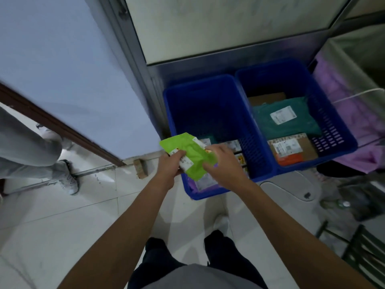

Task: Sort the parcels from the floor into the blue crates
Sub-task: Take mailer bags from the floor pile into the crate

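A bright green soft parcel with a white label hangs over the near left corner of the left blue crate. My left hand grips its left edge and my right hand pinches its right side. Under the parcel, several small labelled parcels lie on the left crate's floor. The right blue crate holds a teal mailer, a brown box with an orange band and a cardboard piece behind them.
Another person's grey trouser leg and sneaker stand at the left by a pale blue door. Purple fabric lies right of the crates. A dark rack and clutter fill the lower right. My own legs stand on the white tiles.
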The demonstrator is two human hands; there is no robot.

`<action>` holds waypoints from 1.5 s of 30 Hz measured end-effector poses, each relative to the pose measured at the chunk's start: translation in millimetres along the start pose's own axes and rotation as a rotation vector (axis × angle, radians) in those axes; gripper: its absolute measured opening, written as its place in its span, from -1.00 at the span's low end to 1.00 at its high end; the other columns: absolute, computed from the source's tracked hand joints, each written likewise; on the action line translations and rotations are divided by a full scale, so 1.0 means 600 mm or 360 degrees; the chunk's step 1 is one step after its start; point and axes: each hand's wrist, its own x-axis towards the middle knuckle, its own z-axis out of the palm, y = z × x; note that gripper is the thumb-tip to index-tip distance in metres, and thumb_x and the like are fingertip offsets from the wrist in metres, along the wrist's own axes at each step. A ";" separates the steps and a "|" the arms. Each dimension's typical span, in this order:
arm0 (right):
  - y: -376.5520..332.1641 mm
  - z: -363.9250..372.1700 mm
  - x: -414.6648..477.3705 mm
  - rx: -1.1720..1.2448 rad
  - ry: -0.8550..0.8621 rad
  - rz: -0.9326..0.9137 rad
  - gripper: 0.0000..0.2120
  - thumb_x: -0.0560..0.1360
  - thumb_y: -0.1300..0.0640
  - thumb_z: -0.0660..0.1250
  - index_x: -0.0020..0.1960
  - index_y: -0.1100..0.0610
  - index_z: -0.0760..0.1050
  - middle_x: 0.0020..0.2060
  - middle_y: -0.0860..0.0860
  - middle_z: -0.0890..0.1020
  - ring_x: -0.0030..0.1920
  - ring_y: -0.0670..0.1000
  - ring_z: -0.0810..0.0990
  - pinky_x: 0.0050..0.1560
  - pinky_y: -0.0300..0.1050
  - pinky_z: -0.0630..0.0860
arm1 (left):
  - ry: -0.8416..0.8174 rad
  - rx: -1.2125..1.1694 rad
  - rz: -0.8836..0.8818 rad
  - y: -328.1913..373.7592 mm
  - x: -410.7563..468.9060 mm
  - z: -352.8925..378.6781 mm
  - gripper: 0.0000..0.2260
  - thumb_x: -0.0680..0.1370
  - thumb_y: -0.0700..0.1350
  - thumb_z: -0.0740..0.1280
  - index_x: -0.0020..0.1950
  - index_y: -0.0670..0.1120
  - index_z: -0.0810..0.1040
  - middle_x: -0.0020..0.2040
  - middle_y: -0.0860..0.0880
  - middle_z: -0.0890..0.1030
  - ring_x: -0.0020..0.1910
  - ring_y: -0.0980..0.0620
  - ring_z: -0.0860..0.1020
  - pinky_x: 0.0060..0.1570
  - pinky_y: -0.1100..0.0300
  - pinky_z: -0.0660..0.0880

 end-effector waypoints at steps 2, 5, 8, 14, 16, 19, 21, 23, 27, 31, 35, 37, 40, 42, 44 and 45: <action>0.009 -0.017 0.008 -0.0040 -0.0083 -0.0057 -0.44 0.54 -0.05 0.37 0.48 0.04 0.35 0.35 0.04 0.42 0.32 0.08 0.40 0.29 0.02 0.39 | 0.0051 0.0072 0.0058 0.003 -0.010 0.029 -0.89 0.55 -0.23 0.39 0.06 -0.14 0.57 0.02 -0.17 0.69 -0.18 -0.02 0.66 -0.26 0.11 0.63; 0.009 -0.028 0.026 0.0047 -0.0148 -0.0057 -0.38 0.55 -0.12 0.35 0.53 0.04 0.29 0.39 0.04 0.42 0.33 0.07 0.43 0.29 0.06 0.43 | 0.0108 0.0110 0.0141 0.018 -0.022 0.062 -0.90 0.55 -0.24 0.37 0.06 -0.16 0.57 -0.05 -0.14 0.68 -0.21 0.00 0.65 -0.35 0.16 0.62; 0.004 -0.026 0.042 0.0115 -0.0197 -0.0047 -0.32 0.53 -0.21 0.33 0.55 0.04 0.25 0.42 0.03 0.42 0.35 0.06 0.44 0.31 0.11 0.44 | 0.0146 0.0207 0.0229 0.033 -0.028 0.084 -0.95 0.53 -0.24 0.37 -0.10 -0.10 0.56 -0.16 -0.10 0.65 -0.26 0.01 0.63 -0.22 0.09 0.63; -0.012 -0.028 0.056 0.0243 -0.0150 -0.0096 -0.40 0.45 -0.29 0.35 0.42 -0.14 0.34 0.15 -0.09 0.55 0.07 -0.04 0.58 0.07 0.05 0.59 | 0.0117 0.0367 0.0336 0.042 -0.016 0.107 -0.75 0.51 0.05 0.39 0.05 -0.09 0.58 -0.08 -0.09 0.70 -0.11 -0.03 0.69 0.00 0.00 0.65; -0.013 -0.035 0.064 0.0221 -0.0137 -0.0103 -0.43 0.52 -0.16 0.36 0.47 -0.15 0.29 0.17 -0.09 0.57 0.05 -0.03 0.60 0.02 -0.01 0.58 | 0.0105 0.0398 0.0305 0.050 -0.014 0.109 -0.55 0.41 0.24 0.37 0.03 -0.11 0.62 -0.06 -0.12 0.69 -0.07 -0.07 0.69 0.03 -0.10 0.64; -0.006 -0.042 0.081 0.0211 -0.0055 -0.0035 -0.54 0.62 0.07 0.25 0.50 -0.05 0.28 0.08 0.00 0.62 -0.11 -0.02 0.59 -0.21 -0.09 0.50 | -0.0095 0.0235 0.0255 0.061 -0.007 0.112 -0.47 0.40 0.31 0.33 0.06 -0.11 0.67 0.01 -0.12 0.70 -0.05 -0.08 0.70 0.06 -0.12 0.63; -0.004 -0.042 0.094 0.0251 -0.0025 0.0090 -0.61 0.63 0.11 0.22 0.45 0.00 0.34 0.05 0.03 0.62 -0.11 0.00 0.59 -0.22 -0.09 0.48 | -0.0263 0.0229 0.0229 0.065 0.005 0.109 -0.54 0.53 0.25 0.29 0.14 -0.10 0.66 0.07 -0.05 0.70 -0.02 -0.05 0.70 0.09 -0.03 0.63; 0.003 -0.040 0.108 0.0441 -0.0048 0.0278 -0.64 0.59 0.15 0.23 0.39 0.02 0.41 0.10 0.03 0.61 0.01 0.04 0.59 -0.05 0.04 0.56 | -0.0366 0.0283 0.0186 0.069 0.021 0.102 -0.58 0.57 0.22 0.26 0.18 -0.08 0.64 0.11 0.03 0.68 0.02 -0.01 0.68 0.11 0.01 0.61; 0.015 -0.039 0.124 0.0868 -0.0071 0.0596 -0.65 0.59 0.26 0.26 0.36 0.09 0.47 0.13 0.07 0.60 0.08 0.09 0.60 0.00 0.04 0.60 | -0.0195 0.0302 0.0166 0.070 0.056 0.083 -0.77 0.58 0.06 0.30 -0.11 -0.09 0.56 -0.12 -0.01 0.61 -0.07 -0.01 0.62 0.03 0.01 0.57; 0.040 -0.031 0.139 0.1262 -0.0053 0.0804 -0.68 0.59 0.26 0.33 0.34 0.12 0.52 0.11 0.08 0.66 0.08 0.11 0.66 0.09 0.07 0.63 | -0.0013 0.0429 0.0174 0.039 0.085 0.055 -0.72 0.58 -0.01 0.34 -0.28 0.01 0.36 -0.27 -0.02 0.40 -0.14 -0.04 0.45 -0.10 0.03 0.45; 0.069 -0.027 0.155 0.1557 -0.0187 0.0852 -0.69 0.58 0.22 0.37 0.32 0.16 0.55 0.09 0.12 0.71 0.05 0.16 0.70 0.02 0.08 0.65 | -0.0138 0.0325 -0.0060 0.017 0.099 0.050 -0.77 0.56 0.05 0.40 -0.15 -0.07 0.49 -0.21 -0.07 0.50 -0.22 -0.02 0.51 -0.13 0.08 0.47; 0.085 -0.029 0.161 0.1588 -0.0352 0.0842 -0.72 0.58 0.19 0.37 0.28 0.15 0.57 0.07 0.11 0.72 0.01 0.12 0.71 -0.03 0.02 0.66 | -0.0186 0.0112 -0.0126 0.008 0.105 0.061 -0.77 0.54 0.04 0.42 -0.07 -0.12 0.57 -0.20 -0.09 0.57 -0.26 0.00 0.55 -0.12 0.08 0.53; 0.114 -0.033 0.174 0.1519 -0.0642 0.0848 -0.73 0.57 0.17 0.38 0.26 0.15 0.57 0.08 0.13 0.72 0.02 0.13 0.71 0.02 0.04 0.65 | -0.0178 -0.0143 -0.0132 -0.004 0.119 0.084 -0.78 0.56 -0.08 0.41 0.14 -0.16 0.60 -0.03 -0.12 0.70 -0.13 -0.04 0.66 -0.10 0.05 0.62; 0.141 -0.031 0.189 0.1497 -0.0653 0.0895 -0.69 0.56 0.18 0.41 0.29 0.18 0.55 0.09 0.14 0.71 0.05 0.15 0.70 0.05 0.07 0.64 | -0.0046 -0.0185 -0.0143 -0.012 0.128 0.095 -0.73 0.55 -0.18 0.40 0.24 -0.16 0.57 0.02 -0.13 0.70 -0.11 -0.04 0.67 -0.14 0.06 0.64; 0.168 -0.026 0.207 0.1502 -0.0559 0.0950 -0.65 0.54 0.18 0.42 0.31 0.19 0.54 0.11 0.15 0.70 0.06 0.15 0.70 0.01 0.05 0.66 | 0.0093 -0.0195 -0.0179 -0.026 0.142 0.102 -0.71 0.53 -0.23 0.41 0.25 -0.17 0.55 0.02 -0.14 0.69 -0.13 -0.03 0.66 -0.15 0.08 0.65; 0.185 -0.020 0.217 0.1520 -0.0522 0.0989 -0.62 0.52 0.18 0.43 0.32 0.20 0.53 0.14 0.17 0.68 0.10 0.17 0.68 0.04 0.07 0.65 | 0.0138 -0.0176 -0.0195 -0.036 0.151 0.106 -0.71 0.52 -0.25 0.42 0.25 -0.18 0.55 0.02 -0.15 0.69 -0.14 -0.03 0.66 -0.18 0.10 0.64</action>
